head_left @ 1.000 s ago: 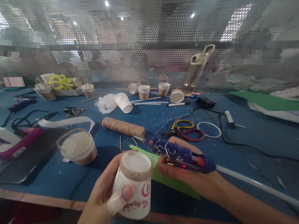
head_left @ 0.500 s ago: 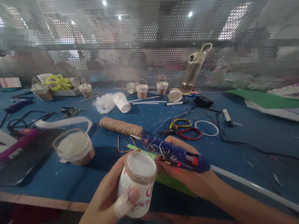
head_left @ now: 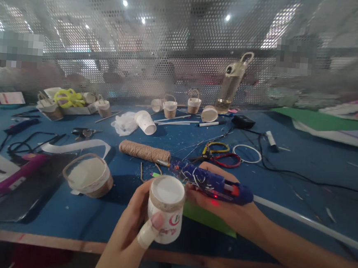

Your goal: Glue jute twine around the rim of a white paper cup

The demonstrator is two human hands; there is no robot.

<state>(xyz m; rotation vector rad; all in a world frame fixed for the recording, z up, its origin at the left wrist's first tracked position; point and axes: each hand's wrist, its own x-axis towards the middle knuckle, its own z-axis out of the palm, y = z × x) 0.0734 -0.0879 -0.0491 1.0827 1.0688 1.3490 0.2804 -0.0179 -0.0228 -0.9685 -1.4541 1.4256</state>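
Observation:
My left hand [head_left: 134, 225] is closed round an upturned white paper cup [head_left: 166, 209] with red print. A band of brown twine circles the cup's top edge, and my taped thumb presses on its side. My right hand [head_left: 223, 205] grips a dark blue glue gun [head_left: 212, 182] lying almost level, its nozzle pointing left just behind the cup. A white glue stick [head_left: 308, 220] trails from the gun's back to the right. A green paper sheet [head_left: 205, 216] lies under my right hand. A roll of brown twine [head_left: 145, 151] lies on the blue table just beyond.
A twine-wrapped cup [head_left: 87, 179] lies on its side at the left, beside a dark tablet [head_left: 22, 192] and a purple tool [head_left: 11, 174]. Scissors [head_left: 219, 153], a white ring [head_left: 247, 153], small cup baskets [head_left: 195, 102], a water bottle [head_left: 231, 84] and black cables [head_left: 287, 169] lie farther back. A perforated screen [head_left: 173, 42] closes the rear.
My left hand has tilted and turned the cup slightly and brought it a little higher and to the right, closer to the gun's nozzle. The glue gun has barely shifted.

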